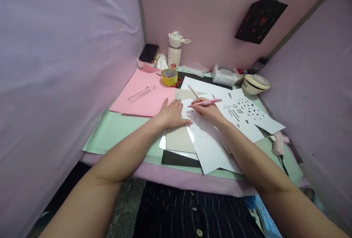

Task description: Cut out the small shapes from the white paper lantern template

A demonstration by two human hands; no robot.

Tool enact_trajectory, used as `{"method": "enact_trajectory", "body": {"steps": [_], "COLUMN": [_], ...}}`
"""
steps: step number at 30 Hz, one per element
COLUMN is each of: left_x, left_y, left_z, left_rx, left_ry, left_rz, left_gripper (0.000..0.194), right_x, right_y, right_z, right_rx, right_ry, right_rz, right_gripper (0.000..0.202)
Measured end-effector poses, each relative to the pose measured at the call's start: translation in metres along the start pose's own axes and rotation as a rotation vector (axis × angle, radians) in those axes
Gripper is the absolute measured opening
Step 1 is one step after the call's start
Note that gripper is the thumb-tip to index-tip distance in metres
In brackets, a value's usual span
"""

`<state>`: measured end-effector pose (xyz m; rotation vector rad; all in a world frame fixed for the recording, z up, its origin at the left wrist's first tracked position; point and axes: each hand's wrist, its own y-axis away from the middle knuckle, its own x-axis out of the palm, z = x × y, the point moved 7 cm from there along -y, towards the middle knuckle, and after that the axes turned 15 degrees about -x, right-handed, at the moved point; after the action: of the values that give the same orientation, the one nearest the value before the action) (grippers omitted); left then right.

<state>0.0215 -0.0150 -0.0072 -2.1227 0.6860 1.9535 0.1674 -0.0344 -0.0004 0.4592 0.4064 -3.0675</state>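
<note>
My right hand grips a pink pen, its tip close to a white sheet of paper. Faint small drawn marks show on that sheet. Spread out flat, my left hand presses on the sheet's left edge, with its thumb pointing right. Under the sheet lies a beige board on more white paper and a black sheet. Just beyond my right hand is a pale, slim pen-like stick. To the right lies white paper with cut-out shapes.
Pink paper carries a clear ruler. Yellow tape sits by red-handled scissors. Behind stand a white bottle, a phone on a box, a clear case and bowls. A glue gun lies right.
</note>
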Motion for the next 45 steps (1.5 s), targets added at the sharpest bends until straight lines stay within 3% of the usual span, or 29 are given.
{"method": "enact_trajectory", "body": {"steps": [7,10,24,45], "left_x": [0.001,0.004,0.005,0.005], "left_y": [0.001,0.001,0.0,0.0], "left_z": [-0.005,-0.004,-0.004,-0.005], "left_rx": [-0.036,-0.042,-0.055,-0.052], "left_ry": [-0.014,-0.022,-0.059,-0.072], "left_rz": [-0.023,0.006,0.044,0.038], "left_gripper": [0.097,0.101,0.104,0.103], "right_x": [0.002,0.004,0.012,0.014], "right_y": [-0.006,-0.005,-0.003,-0.004], "right_z": [-0.007,-0.003,-0.012,-0.006], "right_rx": [0.051,0.043,-0.028,-0.002], "right_ry": [0.075,0.118,0.06,0.073], "right_rz": [0.003,0.061,0.161,0.184], "right_gripper": [0.022,0.021,0.017,0.024]}}
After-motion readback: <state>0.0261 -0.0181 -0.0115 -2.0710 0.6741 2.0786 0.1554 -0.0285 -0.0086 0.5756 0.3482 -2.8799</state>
